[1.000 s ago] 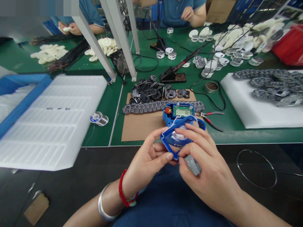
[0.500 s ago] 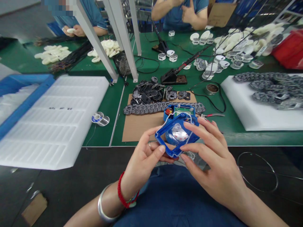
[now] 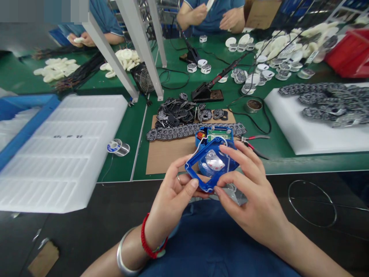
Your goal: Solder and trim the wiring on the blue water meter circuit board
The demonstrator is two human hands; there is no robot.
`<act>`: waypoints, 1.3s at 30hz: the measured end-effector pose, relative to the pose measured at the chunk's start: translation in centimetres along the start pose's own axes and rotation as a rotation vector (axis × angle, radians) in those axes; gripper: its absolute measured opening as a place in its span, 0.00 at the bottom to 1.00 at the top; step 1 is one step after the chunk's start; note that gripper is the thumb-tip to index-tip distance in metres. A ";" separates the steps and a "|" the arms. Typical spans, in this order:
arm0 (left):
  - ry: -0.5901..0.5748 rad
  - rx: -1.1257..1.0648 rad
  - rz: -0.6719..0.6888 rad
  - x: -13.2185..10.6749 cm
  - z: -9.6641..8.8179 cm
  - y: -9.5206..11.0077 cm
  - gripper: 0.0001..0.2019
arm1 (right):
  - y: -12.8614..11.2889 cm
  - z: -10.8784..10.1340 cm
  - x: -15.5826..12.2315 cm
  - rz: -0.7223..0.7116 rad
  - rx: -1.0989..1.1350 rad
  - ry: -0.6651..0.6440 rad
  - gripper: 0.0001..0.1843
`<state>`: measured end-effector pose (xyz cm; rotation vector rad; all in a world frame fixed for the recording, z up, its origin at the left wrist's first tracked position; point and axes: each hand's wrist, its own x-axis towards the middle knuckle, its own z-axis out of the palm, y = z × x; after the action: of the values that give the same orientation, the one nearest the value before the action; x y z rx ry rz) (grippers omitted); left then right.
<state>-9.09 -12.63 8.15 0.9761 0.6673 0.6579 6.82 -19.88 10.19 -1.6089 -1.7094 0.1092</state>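
My left hand [image 3: 180,184] grips a blue plastic frame [image 3: 198,159] by its lower left side, thumb on top. My right hand [image 3: 245,184] is closed at the frame's right side; thumb and index finger pinch its lower corner, other fingers lie along the right edge. A thin white cord [image 3: 197,147] runs along the frame's edge and loops over its top. Just behind, a blue housing [image 3: 198,141] holds a green circuit board [image 3: 217,134] and a round red-and-yellow part. Through the frame a silvery, plastic-wrapped piece [image 3: 215,161] shows. What supports the housing is partly hidden.
Black circuit boards [image 3: 175,113] lie heaped on cardboard [image 3: 161,156]. Nearby are a soldering iron stand [image 3: 203,92], solder spool [image 3: 118,147], red-handled pliers [image 3: 256,137] and small tin [image 3: 254,105]. White foam [image 3: 288,127] carries more boards. Two co-workers sit across the bench.
My right thumb and index finger have come together at the frame's lower corner. The view has shifted slightly, showing more of the pliers. A co-worker's hands across the bench have moved apart.
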 end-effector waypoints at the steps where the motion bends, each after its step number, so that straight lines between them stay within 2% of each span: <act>1: 0.001 0.004 0.000 0.0 0.0 0.0 0.22 | -0.1 0.0 0.0 0.006 0.002 0.001 0.06; 10: -0.002 0.021 0.003 -0.1 0.7 0.4 0.21 | -0.3 0.4 0.0 0.006 0.052 -0.026 0.05; 17: -0.021 -0.008 0.053 -0.1 0.6 0.0 0.21 | -0.7 0.6 -0.2 0.050 0.011 0.014 0.05; 19: -0.016 -0.028 0.056 0.0 0.5 -0.2 0.21 | -0.8 0.8 -0.3 0.085 -0.021 0.058 0.14; 23: 0.017 -0.041 0.064 0.0 0.4 -0.3 0.21 | -0.9 1.6 -0.6 0.216 -0.012 0.159 0.41; 25: 0.039 -0.043 0.083 0.0 0.4 -0.3 0.21 | -0.8 2.0 -0.9 0.349 0.107 0.185 0.49; 26: 0.050 -0.046 0.094 0.0 0.5 -0.3 0.21 | -0.7 2.2 -1.0 0.428 0.211 0.180 0.49; 27: 0.056 -0.049 0.100 0.0 0.5 -0.3 0.21 | -0.7 2.4 -1.0 0.507 0.342 0.155 0.47; 29: 0.058 -0.052 0.096 0.0 0.5 -0.2 0.22 | -0.6 2.5 -1.0 0.627 0.637 0.063 0.36; 32: 0.074 -0.045 0.078 -0.1 0.6 -0.2 0.23 | -0.5 2.4 -0.7 0.682 0.985 -0.026 0.21; 35: 0.091 -0.047 0.070 -0.2 0.7 -0.3 0.24 | -0.5 2.3 -0.4 0.690 1.150 0.002 0.17; 39: 0.096 -0.068 0.072 -0.3 0.6 -0.3 0.23 | -0.5 2.2 0.0 0.702 1.240 -0.003 0.13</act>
<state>-8.77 -13.25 8.17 0.9129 0.6921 0.7898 5.16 -19.05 8.94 -1.0849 -0.6409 1.2314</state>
